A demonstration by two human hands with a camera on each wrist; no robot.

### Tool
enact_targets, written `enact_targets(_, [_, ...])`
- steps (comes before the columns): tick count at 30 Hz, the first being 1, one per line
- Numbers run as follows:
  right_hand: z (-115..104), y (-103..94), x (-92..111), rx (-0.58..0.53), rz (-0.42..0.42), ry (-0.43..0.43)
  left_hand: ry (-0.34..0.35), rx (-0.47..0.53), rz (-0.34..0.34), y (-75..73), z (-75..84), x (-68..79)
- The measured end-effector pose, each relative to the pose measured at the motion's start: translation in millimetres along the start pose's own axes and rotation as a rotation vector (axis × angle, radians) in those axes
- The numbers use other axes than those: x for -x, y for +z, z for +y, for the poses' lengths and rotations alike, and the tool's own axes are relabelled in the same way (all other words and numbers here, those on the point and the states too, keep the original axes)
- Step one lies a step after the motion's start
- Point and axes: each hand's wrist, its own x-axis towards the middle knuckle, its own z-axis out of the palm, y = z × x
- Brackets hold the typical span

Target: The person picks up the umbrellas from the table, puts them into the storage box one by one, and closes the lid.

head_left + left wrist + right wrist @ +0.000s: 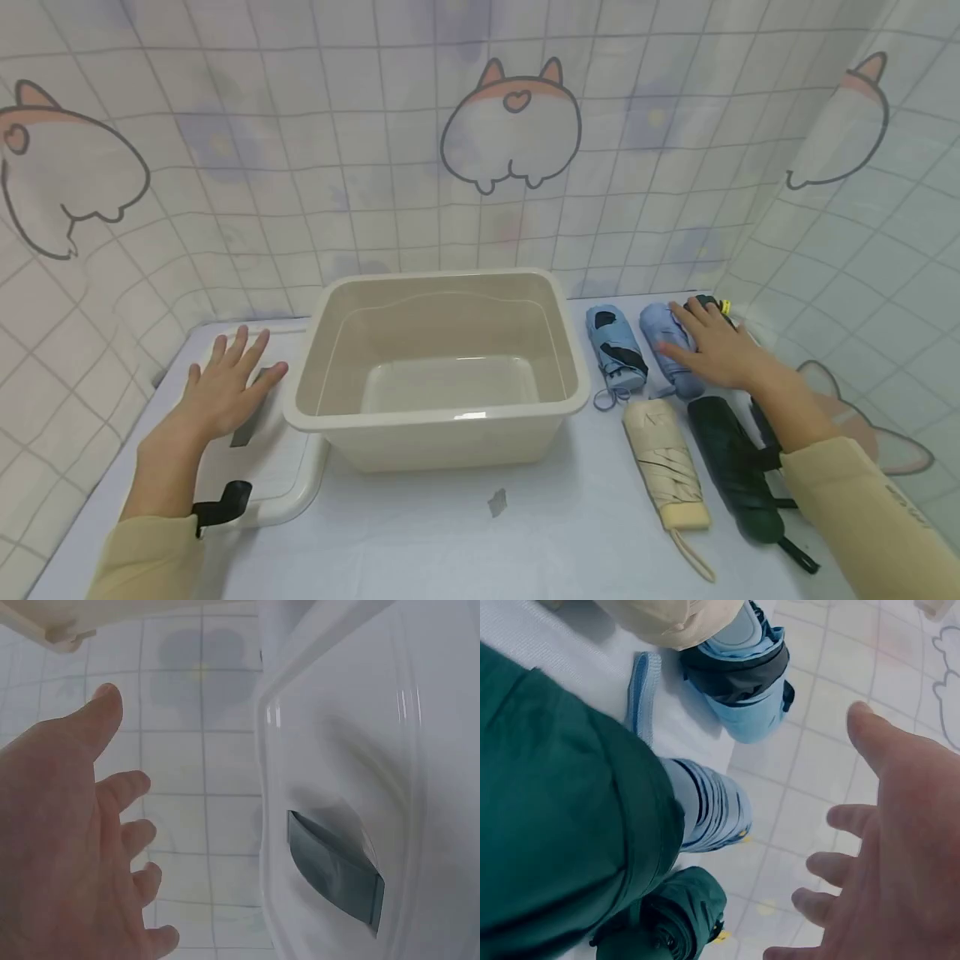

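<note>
My left hand (225, 387) hovers with fingers spread over a white lid (288, 479). The lid has a grey handle (337, 874), seen below the hand in the left wrist view. On the right side, my right hand (716, 350) is stretched out above several folded umbrellas, its fingers extended. Closest under it lies a periwinkle-blue umbrella (666, 354), partly covered by the hand. A dark green bundle (671, 919) shows just beyond the fingers. To the left is a light blue umbrella (617, 346) with black patches. Nearer lie a beige umbrella (663, 454) and a long dark green umbrella (738, 471).
A large cream plastic bin (442, 442) stands upright between the hands, its inside bare. It overlaps the lid's right edge in the head view. A tiled-pattern curtain (360, 167) with cartoon animals encloses the white table (420, 533). A small grey patch (497, 502) marks the tabletop.
</note>
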Motion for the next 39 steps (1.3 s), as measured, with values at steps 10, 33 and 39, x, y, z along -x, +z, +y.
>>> enact_targets(10, [4.3, -4.4, -1.0, -0.078, 0.031, 0.002, 0.097, 0.160, 0.120, 0.6, 5.7, 2.0])
enact_targets(33, [42.5, -17.2, 4.5, -0.328, 0.127, 0.077, 0.373, 0.919, 0.142, 8.8, 46.3, 32.3])
enact_targets(39, [50.7, -18.9, 6.3, -0.455, 0.082, 0.118, 0.422, 1.074, 0.093, 12.0, 54.6, 43.3])
